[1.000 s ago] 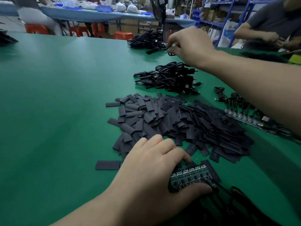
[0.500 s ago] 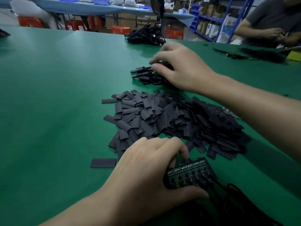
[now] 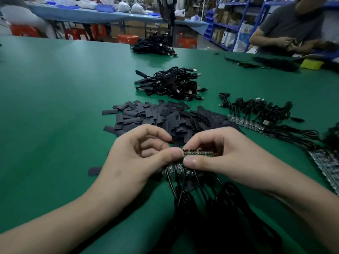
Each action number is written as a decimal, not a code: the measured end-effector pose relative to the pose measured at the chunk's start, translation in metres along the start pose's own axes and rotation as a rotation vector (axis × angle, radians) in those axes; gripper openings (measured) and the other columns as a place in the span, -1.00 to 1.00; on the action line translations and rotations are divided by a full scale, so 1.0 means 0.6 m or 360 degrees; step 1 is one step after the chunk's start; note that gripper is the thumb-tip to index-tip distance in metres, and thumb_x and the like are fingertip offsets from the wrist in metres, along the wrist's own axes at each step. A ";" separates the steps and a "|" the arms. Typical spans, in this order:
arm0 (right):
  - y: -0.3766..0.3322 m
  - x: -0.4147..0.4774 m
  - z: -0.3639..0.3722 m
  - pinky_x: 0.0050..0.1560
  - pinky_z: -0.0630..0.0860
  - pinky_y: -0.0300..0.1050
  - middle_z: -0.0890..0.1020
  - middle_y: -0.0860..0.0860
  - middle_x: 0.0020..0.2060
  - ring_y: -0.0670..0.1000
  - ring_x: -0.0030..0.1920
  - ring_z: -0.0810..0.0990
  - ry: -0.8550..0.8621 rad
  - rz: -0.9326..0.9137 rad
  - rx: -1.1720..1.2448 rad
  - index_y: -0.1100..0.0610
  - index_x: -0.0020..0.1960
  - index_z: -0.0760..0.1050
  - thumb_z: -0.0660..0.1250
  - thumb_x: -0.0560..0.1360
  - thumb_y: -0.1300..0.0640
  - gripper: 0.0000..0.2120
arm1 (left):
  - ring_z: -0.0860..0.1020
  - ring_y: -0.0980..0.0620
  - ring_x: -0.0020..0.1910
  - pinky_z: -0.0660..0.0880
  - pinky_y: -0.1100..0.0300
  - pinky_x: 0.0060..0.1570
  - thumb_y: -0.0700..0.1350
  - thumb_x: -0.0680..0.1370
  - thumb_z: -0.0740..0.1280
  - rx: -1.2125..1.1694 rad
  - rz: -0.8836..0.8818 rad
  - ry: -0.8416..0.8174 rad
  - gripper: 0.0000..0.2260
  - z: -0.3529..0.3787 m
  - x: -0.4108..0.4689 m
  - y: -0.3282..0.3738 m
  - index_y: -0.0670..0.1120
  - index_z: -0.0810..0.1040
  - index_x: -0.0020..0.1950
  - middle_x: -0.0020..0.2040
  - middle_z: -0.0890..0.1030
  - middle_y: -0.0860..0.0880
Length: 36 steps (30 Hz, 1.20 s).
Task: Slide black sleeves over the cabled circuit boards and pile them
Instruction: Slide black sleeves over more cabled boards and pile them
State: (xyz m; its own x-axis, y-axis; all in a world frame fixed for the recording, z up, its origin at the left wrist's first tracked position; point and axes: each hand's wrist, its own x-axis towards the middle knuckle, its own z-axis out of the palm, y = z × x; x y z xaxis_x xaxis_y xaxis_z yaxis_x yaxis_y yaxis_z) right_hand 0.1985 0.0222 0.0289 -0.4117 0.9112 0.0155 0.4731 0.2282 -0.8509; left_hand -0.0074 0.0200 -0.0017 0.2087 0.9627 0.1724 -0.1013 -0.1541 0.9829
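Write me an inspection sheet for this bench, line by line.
Surface: green table.
Job's things: circuit boards held above the table; sleeve pile behind them; cabled pile with sleeved ends farther back; bare boards in a row at right.
Clutter: loose sleeve beside the left hand.
Hands: left hand and right hand both pinch the circuit boards.
Cables: black cables trail from the held boards toward the camera.
Surroundings: another person, blue shelving, orange stools.

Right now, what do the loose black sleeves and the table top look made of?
Black sleeves: thin matte plastic or rubbery tubing, probably heat-shrink; they lie flat and creased. Table top: smooth green mat, rubber or vinyl by its soft sheen.
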 end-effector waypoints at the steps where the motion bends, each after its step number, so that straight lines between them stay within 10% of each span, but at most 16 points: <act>1: 0.002 0.000 0.004 -0.05 0.57 -0.14 0.74 -0.07 -0.18 -0.15 -0.18 0.67 0.0043 0.0002 -0.0022 -0.05 -0.06 0.70 0.53 0.46 -0.04 -0.90 | 0.51 0.11 -0.42 0.45 0.37 -0.39 0.00 0.22 0.57 -0.0012 -0.0019 0.0005 -0.72 0.000 0.000 0.001 -0.01 0.66 -0.13 -0.30 0.66 -0.07; 21: 0.014 -0.008 0.032 -0.08 0.61 -0.17 0.72 0.07 -0.24 -0.09 -0.25 0.66 0.0159 0.0016 0.0301 0.05 -0.18 0.67 0.51 0.46 0.04 -0.90 | 0.66 0.08 -0.26 0.59 0.33 -0.20 0.00 0.24 0.55 -0.0166 -0.0214 -0.0057 -0.68 0.001 0.003 0.001 0.02 0.75 -0.03 -0.19 0.73 -0.11; 27: 0.020 -0.005 0.038 0.04 0.60 0.21 0.73 0.16 -0.15 0.04 -0.18 0.64 0.0121 0.0007 0.0487 0.06 -0.15 0.68 0.53 0.42 -0.04 -0.83 | 0.64 0.08 -0.29 0.59 0.32 -0.23 -0.05 0.25 0.55 -0.0359 -0.0273 -0.0083 -0.70 0.005 0.000 -0.005 -0.02 0.75 -0.03 -0.19 0.73 -0.12; 36: 0.033 -0.012 0.013 -0.17 0.52 -0.37 0.68 -0.10 -0.28 -0.18 -0.26 0.63 0.0341 -0.0191 0.0419 -0.03 -0.17 0.65 0.51 0.44 -0.09 -0.85 | 0.53 0.15 -0.40 0.50 0.35 -0.37 0.06 0.27 0.53 0.0090 -0.0056 0.0042 -0.75 -0.006 0.006 -0.009 0.03 0.74 -0.10 -0.28 0.70 -0.03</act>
State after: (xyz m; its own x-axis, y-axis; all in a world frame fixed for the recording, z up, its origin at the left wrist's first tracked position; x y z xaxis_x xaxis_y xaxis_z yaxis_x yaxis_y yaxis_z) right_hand 0.2045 0.0177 0.0077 -0.2663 0.9409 0.2093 0.2030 0.2670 -0.9421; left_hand -0.0097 0.0252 -0.0066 0.1853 0.9731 0.1369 -0.0391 -0.1319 0.9905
